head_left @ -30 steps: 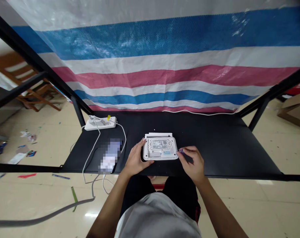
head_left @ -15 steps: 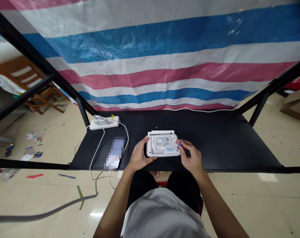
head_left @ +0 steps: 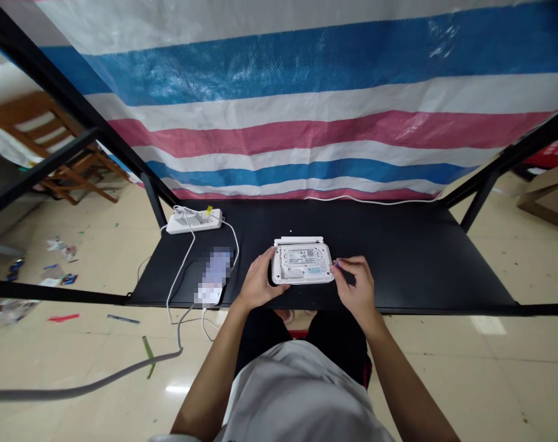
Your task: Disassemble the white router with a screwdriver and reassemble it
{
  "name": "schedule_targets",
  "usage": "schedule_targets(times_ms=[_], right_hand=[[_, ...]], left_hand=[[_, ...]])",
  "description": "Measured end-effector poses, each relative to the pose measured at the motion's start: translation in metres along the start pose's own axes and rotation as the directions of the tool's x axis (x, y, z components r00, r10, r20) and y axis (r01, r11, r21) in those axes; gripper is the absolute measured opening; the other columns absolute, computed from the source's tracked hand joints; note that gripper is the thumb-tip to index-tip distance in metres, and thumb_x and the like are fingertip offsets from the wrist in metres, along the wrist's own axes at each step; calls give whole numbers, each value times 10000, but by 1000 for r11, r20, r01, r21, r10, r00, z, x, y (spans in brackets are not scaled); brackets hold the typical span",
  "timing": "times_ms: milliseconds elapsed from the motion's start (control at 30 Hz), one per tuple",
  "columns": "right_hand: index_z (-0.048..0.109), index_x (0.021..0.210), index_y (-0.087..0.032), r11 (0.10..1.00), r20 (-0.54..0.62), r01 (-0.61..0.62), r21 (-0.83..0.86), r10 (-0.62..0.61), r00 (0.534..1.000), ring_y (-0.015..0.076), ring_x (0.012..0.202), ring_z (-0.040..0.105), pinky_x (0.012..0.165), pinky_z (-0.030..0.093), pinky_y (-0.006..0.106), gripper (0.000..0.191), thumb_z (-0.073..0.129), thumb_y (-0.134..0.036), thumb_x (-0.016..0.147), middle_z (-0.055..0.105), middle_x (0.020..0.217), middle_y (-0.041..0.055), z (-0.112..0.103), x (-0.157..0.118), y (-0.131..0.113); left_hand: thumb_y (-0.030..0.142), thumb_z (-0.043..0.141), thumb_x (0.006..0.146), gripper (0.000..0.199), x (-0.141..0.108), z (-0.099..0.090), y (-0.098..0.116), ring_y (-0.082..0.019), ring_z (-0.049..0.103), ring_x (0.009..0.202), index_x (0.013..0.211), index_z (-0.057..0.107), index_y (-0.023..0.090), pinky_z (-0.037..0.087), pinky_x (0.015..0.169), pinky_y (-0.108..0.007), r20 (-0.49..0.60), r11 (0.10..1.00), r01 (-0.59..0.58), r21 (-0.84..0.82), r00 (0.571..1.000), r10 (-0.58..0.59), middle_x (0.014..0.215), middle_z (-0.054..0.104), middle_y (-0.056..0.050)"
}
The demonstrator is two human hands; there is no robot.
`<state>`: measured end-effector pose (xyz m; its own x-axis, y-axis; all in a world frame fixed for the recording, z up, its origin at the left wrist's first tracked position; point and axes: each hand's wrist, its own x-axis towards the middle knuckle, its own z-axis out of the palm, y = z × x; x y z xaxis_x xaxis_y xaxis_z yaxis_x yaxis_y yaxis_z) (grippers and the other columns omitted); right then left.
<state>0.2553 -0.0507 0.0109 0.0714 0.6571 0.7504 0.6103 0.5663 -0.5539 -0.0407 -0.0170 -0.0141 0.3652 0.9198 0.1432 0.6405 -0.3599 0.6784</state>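
A white router-like device (head_left: 301, 264) lies on the black table (head_left: 412, 252), its vented, labelled face up and its white antennas (head_left: 299, 240) along the far edge. My left hand (head_left: 261, 282) grips its left side, thumb at the near edge and fingers at the far left corner. At the device's right edge, my right hand (head_left: 356, 282) pinches a small purple item (head_left: 336, 264) between thumb and fingertips. Most of that item is hidden by the fingers, so its kind cannot be made out.
A white power strip (head_left: 194, 221) with cables sits at the table's back left. In front of it lies a phone (head_left: 217, 276), partly blurred. Striped sheeting (head_left: 306, 135) hangs behind the table. Black frame bars (head_left: 154, 199) rise at both sides.
My right hand has drawn slightly right with the purple item, from over the device's right part to its edge. My left hand keeps its hold. The view has shifted slightly.
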Motion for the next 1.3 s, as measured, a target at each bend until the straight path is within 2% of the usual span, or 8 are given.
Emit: schedule_targets(times_ms=[100, 267, 433, 600, 733, 900, 1100, 1300], right_hand=[[722, 1148, -273, 998, -48, 43, -34, -45, 998, 217, 887, 746, 741, 681, 393, 305, 832, -147, 894, 716, 993, 48, -2, 3, -3], [698, 1270, -259, 992, 75, -51, 114, 43, 996, 250, 1082, 786, 852, 705, 433, 327, 694, -115, 976, 764, 1240, 113, -5, 3, -4], [741, 1152, -257, 1000, -32, -8, 22, 9, 999, 215, 908, 777, 758, 709, 392, 272, 808, -141, 916, 759, 1054, 70, -7, 0, -1], [678, 1323, -246, 981, 112, -116, 154, 100, 989, 235, 1094, 797, 800, 720, 373, 354, 688, -113, 996, 766, 1266, 125, -9, -3, 1], [724, 1216, -262, 998, -1, 1, 59, -1, 1000, 211, 948, 791, 795, 709, 380, 365, 809, -90, 906, 775, 1084, 71, -9, -4, 4], [671, 1343, -260, 981, 78, -80, 180, 67, 995, 256, 1112, 793, 797, 717, 405, 422, 700, -69, 967, 760, 1295, 137, -8, -7, 3], [724, 1203, -268, 998, -46, 22, 54, -20, 999, 223, 960, 783, 805, 696, 400, 395, 836, -80, 873, 760, 1085, 70, -6, -6, 3], [675, 1310, -259, 969, 139, -133, 209, 105, 985, 235, 1078, 803, 800, 704, 379, 369, 682, -79, 988, 778, 1249, 115, -7, -5, 2]], left_hand=[[380, 911, 768, 1128, 0, 0, 1, -386, 440, 1587, 1690, 270, 275, 309, 1332, -608, -9, 1000, 4, -4, 1000, -4, 1716, 435, -148], [383, 911, 769, 1116, 0, -1, 3, -388, 447, 1581, 1684, 281, 277, 313, 1332, -607, -6, 1000, 2, -8, 1000, -2, 1715, 436, -146], [384, 909, 773, 1120, 0, -1, 2, -387, 429, 1593, 1688, 274, 267, 303, 1335, -607, -2, 1000, 18, -5, 1000, -18, 1721, 427, -154], [421, 909, 785, 1106, 0, -2, 4, -384, 434, 1591, 1684, 279, 281, 306, 1335, -600, 3, 1000, 1, -19, 1000, -1, 1722, 430, -145], [407, 909, 790, 1102, 0, -3, 5, -372, 432, 1594, 1684, 277, 284, 300, 1340, -592, 1, 1000, 6, -15, 1000, -6, 1726, 426, -136], [399, 913, 786, 1111, 0, -1, 2, -374, 424, 1598, 1690, 277, 284, 301, 1337, -600, -1, 1000, 3, -17, 1000, -3, 1736, 411, -142], [435, 921, 780, 1124, 0, 1, -2, -369, 431, 1593, 1693, 283, 283, 347, 1318, -564, -15, 1000, -17, -10, 1000, 17, 1730, 420, -136], [438, 914, 790, 1123, 0, 1, -2, -373, 430, 1593, 1699, 274, 284, 336, 1324, -573, -9, 1000, -25, -7, 1000, 25, 1730, 420, -137]])
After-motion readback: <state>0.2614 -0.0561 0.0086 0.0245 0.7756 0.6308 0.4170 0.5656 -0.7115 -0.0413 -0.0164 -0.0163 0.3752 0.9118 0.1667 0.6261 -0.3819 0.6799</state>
